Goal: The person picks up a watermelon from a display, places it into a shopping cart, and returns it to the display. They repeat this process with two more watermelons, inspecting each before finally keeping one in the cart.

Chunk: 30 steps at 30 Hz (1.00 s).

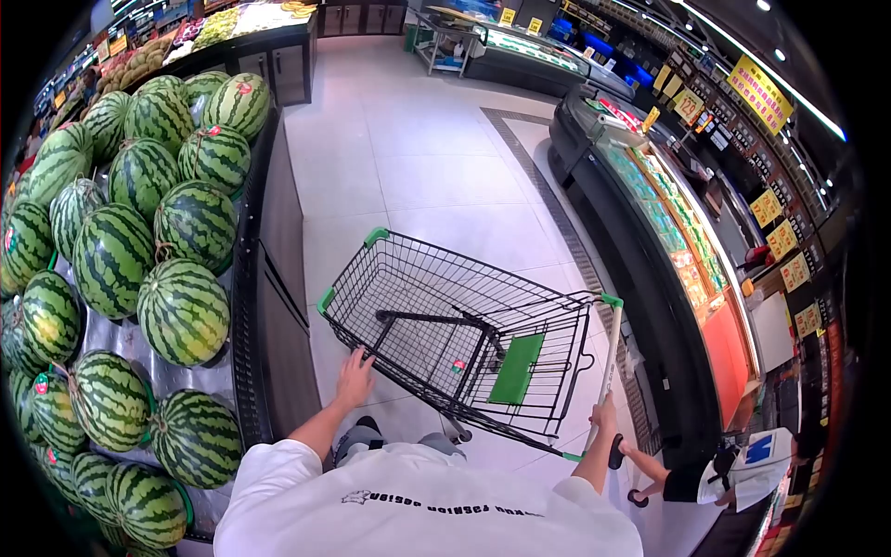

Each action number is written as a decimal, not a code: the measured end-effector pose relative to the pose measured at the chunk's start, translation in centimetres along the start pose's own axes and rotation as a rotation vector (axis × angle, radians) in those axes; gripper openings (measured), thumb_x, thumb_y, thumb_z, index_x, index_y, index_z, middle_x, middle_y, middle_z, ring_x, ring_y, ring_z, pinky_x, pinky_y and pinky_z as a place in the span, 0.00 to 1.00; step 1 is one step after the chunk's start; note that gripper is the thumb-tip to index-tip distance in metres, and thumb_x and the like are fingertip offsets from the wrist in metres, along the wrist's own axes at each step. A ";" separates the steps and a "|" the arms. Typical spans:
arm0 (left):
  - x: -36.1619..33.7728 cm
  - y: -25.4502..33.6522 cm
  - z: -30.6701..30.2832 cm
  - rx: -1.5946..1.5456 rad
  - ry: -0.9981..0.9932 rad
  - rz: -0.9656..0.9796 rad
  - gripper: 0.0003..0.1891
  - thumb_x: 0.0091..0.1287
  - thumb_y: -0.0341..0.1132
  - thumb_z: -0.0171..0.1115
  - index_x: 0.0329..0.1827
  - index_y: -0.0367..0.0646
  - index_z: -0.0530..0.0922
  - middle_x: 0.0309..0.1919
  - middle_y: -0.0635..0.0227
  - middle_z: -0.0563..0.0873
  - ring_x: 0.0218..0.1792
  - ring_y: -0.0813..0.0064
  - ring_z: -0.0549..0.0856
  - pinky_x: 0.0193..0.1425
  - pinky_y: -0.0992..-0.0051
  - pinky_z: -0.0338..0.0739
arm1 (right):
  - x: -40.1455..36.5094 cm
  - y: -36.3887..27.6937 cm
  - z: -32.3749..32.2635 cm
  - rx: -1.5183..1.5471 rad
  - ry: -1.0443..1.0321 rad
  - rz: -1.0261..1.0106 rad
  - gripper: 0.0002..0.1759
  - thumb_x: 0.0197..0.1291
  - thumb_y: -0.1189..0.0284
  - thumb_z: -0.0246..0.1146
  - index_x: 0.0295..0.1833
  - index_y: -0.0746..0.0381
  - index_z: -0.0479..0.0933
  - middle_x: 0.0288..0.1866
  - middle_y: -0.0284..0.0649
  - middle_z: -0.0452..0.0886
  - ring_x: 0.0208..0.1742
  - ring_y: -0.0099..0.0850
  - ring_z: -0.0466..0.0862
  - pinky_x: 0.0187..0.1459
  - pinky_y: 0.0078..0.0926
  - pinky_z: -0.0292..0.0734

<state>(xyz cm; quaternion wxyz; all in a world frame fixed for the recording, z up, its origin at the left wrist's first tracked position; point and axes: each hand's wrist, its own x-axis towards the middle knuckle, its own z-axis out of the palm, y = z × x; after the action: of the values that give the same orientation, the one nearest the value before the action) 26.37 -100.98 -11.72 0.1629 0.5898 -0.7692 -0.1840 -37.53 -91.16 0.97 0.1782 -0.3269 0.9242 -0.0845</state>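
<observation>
A black wire shopping cart (436, 325) with green corner pieces and a green seat flap (517, 369) stands slantwise in front of me. No goods show in its basket. At the cart's near side rim is my left hand (354, 379), its fingers stretched out and the tips at or just touching the wire. My right hand (604, 414) is wrapped round the cart's pale push handle (610, 367) on the right.
Striped watermelons (116, 260) are heaped on a dark-sided display stand (278, 325) close on my left. A long chilled counter (640, 251) runs along the right. Another person (742, 469) in a white top is at the lower right. Pale floor tiles (399, 139) lie ahead.
</observation>
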 end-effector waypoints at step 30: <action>11.3 2.2 2.7 -0.155 0.110 -0.352 0.12 0.63 0.47 0.64 0.40 0.51 0.85 0.40 0.65 0.79 0.54 0.58 0.73 0.52 0.57 0.75 | 21.6 -25.8 0.2 -0.372 0.338 -0.303 0.42 0.55 0.78 0.59 0.75 0.57 0.51 0.54 0.51 0.74 0.55 0.48 0.79 0.54 0.47 0.75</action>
<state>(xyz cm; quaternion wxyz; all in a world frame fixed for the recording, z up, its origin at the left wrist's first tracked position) 20.44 -111.17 -12.66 0.2150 0.7101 -0.6276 -0.2357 -38.24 -124.81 1.93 -0.0558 -0.4695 0.8811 0.0075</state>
